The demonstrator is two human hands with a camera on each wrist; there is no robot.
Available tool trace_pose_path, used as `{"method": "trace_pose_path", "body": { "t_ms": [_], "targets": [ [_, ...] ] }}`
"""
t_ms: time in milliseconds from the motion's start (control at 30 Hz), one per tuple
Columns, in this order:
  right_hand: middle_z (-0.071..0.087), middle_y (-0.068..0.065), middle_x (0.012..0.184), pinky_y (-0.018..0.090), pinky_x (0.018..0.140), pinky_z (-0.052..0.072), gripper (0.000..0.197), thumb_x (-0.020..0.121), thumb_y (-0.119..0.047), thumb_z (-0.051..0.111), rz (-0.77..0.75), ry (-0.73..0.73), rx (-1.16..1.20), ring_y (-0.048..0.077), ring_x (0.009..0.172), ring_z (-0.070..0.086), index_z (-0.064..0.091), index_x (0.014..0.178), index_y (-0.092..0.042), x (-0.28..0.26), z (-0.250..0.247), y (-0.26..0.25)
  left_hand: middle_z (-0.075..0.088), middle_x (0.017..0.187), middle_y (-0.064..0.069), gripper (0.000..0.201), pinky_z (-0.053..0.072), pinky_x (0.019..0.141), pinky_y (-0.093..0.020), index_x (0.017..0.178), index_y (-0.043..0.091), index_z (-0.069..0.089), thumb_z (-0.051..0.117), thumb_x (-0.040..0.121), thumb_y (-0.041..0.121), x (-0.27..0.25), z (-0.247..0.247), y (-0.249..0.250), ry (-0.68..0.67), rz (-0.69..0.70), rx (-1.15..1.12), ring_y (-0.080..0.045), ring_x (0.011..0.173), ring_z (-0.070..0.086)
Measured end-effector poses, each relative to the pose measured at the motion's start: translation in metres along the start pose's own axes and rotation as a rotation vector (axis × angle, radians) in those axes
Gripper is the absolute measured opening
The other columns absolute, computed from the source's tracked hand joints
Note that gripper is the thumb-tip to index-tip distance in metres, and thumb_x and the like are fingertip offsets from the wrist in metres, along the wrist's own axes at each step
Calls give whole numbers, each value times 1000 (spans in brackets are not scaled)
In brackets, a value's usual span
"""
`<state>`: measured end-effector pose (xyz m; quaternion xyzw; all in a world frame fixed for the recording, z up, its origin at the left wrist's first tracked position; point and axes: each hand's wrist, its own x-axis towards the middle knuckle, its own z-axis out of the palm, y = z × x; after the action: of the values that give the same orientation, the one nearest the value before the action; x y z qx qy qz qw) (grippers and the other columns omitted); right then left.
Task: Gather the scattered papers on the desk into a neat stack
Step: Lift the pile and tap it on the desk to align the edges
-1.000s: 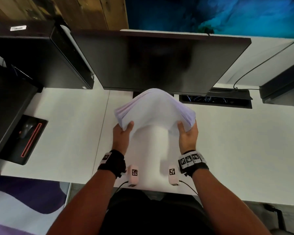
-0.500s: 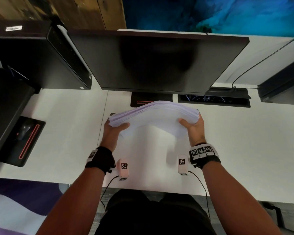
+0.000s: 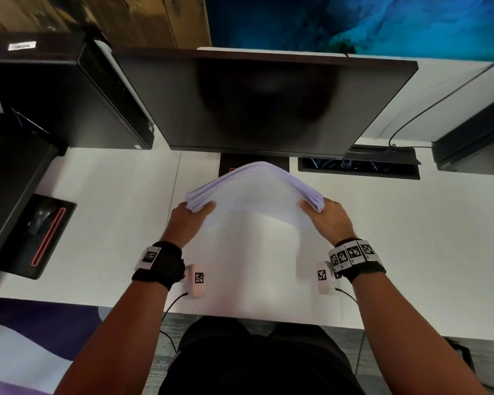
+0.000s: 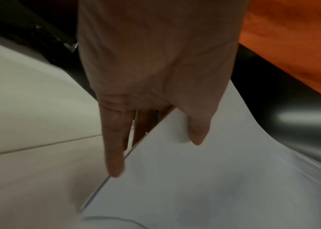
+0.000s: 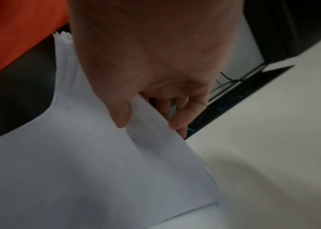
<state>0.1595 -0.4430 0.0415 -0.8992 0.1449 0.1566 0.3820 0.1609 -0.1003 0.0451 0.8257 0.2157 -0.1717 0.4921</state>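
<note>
- I judge that the gathering itself is done: the papers (image 3: 254, 192) are one pile in my two hands, and the step now is squaring the edges.
- My left hand (image 3: 187, 220) pinches the left short edge, thumb on the upper face and fingers (image 4: 114, 139) behind it.
- My right hand (image 3: 330, 220) pinches the right short edge in the same way, thumb in front and curled fingers (image 5: 181, 114) behind.
- The pile is held up above the white bench (image 3: 411, 238), just in front of the dark monitor (image 3: 268, 104). It bows upward in the middle, between the two grips.
- At both ends the sheets fan a little, so the pile is not yet neat.
- Next move, in my opinion: relax the bow, tap the long edge down on the bench, then lay the pile flat.
</note>
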Motion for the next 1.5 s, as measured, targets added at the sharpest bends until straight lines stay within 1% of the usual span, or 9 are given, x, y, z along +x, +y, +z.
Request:
{"method": "trace_pose_path", "body": {
  "t_ms": [167, 433, 600, 800, 900, 1100, 1267, 1400, 1500],
  "targets": [
    [76, -11, 109, 42, 102, 57, 9, 101, -32, 70, 46, -92, 576, 20, 114, 71, 73, 107, -38, -3, 15, 4, 77, 106, 18, 17, 54, 105, -42, 116, 33, 68, 68, 100, 29, -9, 7, 6, -122, 33, -399, -13, 121, 65],
    [72, -8, 107, 14, 89, 52, 17, 103, -20, 66, -47, 112, 694, -10, 92, 68, 69, 120, -20, -13, 33, 4, 71, 129, 18, 24, 41, 117, -40, 121, 43, 69, 62, 98, 42, -24, 21, -2, -121, 177, -496, -5, 129, 61],
    [72, -3, 98, 38, 96, 52, 10, 101, -27, 70, 82, 33, 656, 22, 96, 70, 65, 94, -33, -16, 45, 10, 73, 125, 14, 30, 41, 118, -51, 119, 46, 69, 70, 90, 40, -29, 33, -7, -180, 80, -513, -14, 129, 61],
    [79, 6, 107, 46, 99, 56, 16, 95, -44, 69, 39, 108, 686, 27, 102, 72, 78, 99, -32, -16, 43, 12, 72, 111, 18, 25, 41, 118, -44, 106, 54, 75, 64, 98, 33, -35, 33, 0, -162, 129, -519, -9, 118, 62],
    [78, 10, 114, 50, 99, 59, 27, 86, -35, 79, 88, 43, 666, 35, 111, 73, 75, 110, -24, -18, 46, 19, 76, 121, 6, 31, 46, 113, -43, 122, 34, 73, 74, 95, 19, -36, 33, -12, -201, 128, -468, -13, 120, 68],
    [75, 2, 129, 37, 97, 58, 60, 84, 0, 82, 35, -49, 715, 18, 119, 72, 63, 139, -17, -1, 21, 35, 80, 99, 4, 38, 51, 91, -36, 122, 6, 73, 79, 84, 3, -15, 13, -17, -161, 88, -445, -12, 90, 74],
    [79, 2, 121, 35, 96, 57, 50, 81, -2, 84, 91, -104, 802, 27, 121, 71, 70, 126, -20, 8, 21, 35, 79, 97, 4, 46, 48, 104, -44, 105, 29, 78, 86, 59, 25, -5, 16, -12, -217, -13, -588, -18, 103, 70],
    [79, 6, 121, 41, 101, 57, 74, 53, -40, 99, 97, -121, 825, 27, 118, 74, 76, 119, -18, 5, 22, 36, 79, 100, 4, 50, 45, 111, -53, 112, 29, 73, 85, 63, 23, -7, 18, -14, -256, -37, -636, -15, 106, 71],
    [78, 10, 123, 52, 110, 53, 54, 76, -16, 91, 63, -101, 802, 33, 121, 71, 73, 126, -10, 6, 14, 36, 79, 97, 6, 44, 47, 109, -51, 103, 32, 79, 84, 60, 26, -8, 15, -15, -246, -27, -656, -15, 103, 71]
  ]
}}
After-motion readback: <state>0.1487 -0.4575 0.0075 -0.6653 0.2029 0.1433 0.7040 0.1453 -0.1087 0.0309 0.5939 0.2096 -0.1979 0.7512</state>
